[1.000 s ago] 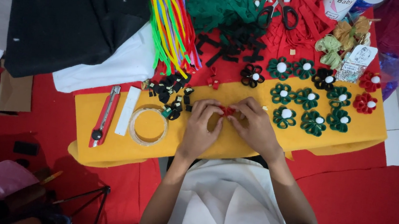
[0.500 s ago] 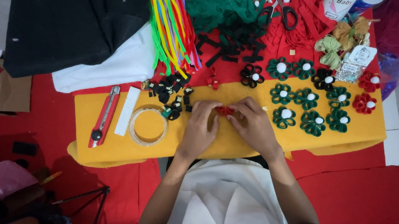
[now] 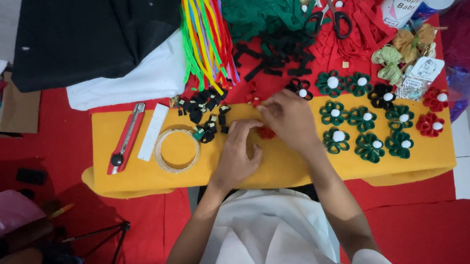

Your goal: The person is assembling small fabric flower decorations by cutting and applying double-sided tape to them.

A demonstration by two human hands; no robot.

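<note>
1. Red cloth (image 3: 456,242) covers the floor, lower left to lower right of frame.
2. Yellow sheet (image 3: 301,171) runs across mid-frame; most items sit on it.
3. Black fabric (image 3: 84,17), upper left, overlaps white fabric (image 3: 135,81) just beneath it.
4. Green fabric (image 3: 260,3), top centre, with black strips (image 3: 275,55) scattered just below it.
5. Pipe cleaners (image 3: 202,24), mostly neon yellow, green and pink, fan from the top edge down toward the sheet.
6. Green flowers (image 3: 364,119), each with a white centre, sit in rows right of centre. Red flowers (image 3: 432,112) at the right end; one black one among them.
7. Right hand (image 3: 289,117), centre frame, palm down, fingers curled toward the upper left near loose red bits. Grip hidden, can't tell if it holds anything.
8. Left hand (image 3: 236,158), just below and left of the right hand, thumb and fingers pinched together at the top. The red piece (image 3: 266,133) lies between the two hands, touching or just beside the left fingertips; can't tell if it's actually pinched.
9. Tape ring (image 3: 178,150), left of the left hand, flat on the sheet.
10. Cutter (image 3: 126,138), red, left of the ring, with a white strip (image 3: 153,132) between them.
11. Scissors (image 3: 332,14), top of frame, on red scraps.
12. Black petals (image 3: 202,114), a small pile above the ring.
</note>
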